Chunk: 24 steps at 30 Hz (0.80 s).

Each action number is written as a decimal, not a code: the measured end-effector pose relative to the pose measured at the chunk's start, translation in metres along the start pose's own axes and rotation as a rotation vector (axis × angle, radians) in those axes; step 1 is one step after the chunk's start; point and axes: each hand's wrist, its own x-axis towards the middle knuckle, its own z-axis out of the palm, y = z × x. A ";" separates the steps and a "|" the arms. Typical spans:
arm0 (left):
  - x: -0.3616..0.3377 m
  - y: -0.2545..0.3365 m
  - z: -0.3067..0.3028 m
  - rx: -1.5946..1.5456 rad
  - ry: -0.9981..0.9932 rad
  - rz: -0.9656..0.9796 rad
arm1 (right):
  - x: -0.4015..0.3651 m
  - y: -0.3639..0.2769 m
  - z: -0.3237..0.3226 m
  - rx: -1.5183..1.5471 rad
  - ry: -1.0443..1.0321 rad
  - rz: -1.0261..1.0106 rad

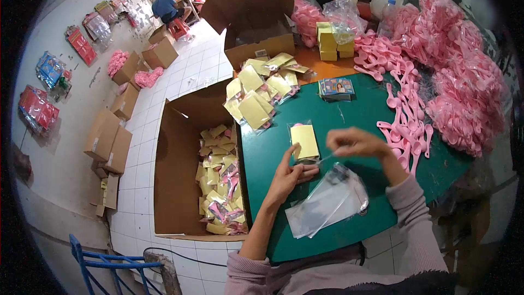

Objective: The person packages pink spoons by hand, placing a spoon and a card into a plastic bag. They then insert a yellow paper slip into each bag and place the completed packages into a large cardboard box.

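Note:
A clear plastic bag with a yellow card [304,141] inside lies flat on the green table, with a bit of pink at its top. My left hand [289,173] holds the bag's lower left corner, one finger stretched along its left side and the others at the bottom edge. To the right of it, my right hand [355,143] is closed and slightly blurred. Its fingers pinch a thin clear strip [326,158] that runs to the bag's lower edge. Below both hands rests a fanned stack of empty clear bags [327,202].
Loose pink spoons [406,123] and bagged ones [464,76] cover the right side. Printed cards [336,88] lie at the back. Packed bags [256,90] pile at the table's left edge, beside a large carton [183,186] holding more. A person [165,8] sits far off.

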 end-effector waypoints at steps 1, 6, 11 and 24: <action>0.000 0.002 0.001 -0.024 -0.020 -0.029 | -0.006 0.007 -0.027 0.028 0.056 0.060; 0.001 -0.002 -0.004 -0.018 -0.011 -0.004 | -0.033 0.060 -0.108 -1.280 0.824 0.554; 0.007 -0.001 0.002 -0.145 -0.045 0.048 | -0.004 -0.002 0.015 -0.489 0.264 0.018; 0.001 0.002 0.008 0.617 0.094 0.151 | -0.005 0.025 0.036 -0.258 0.378 0.046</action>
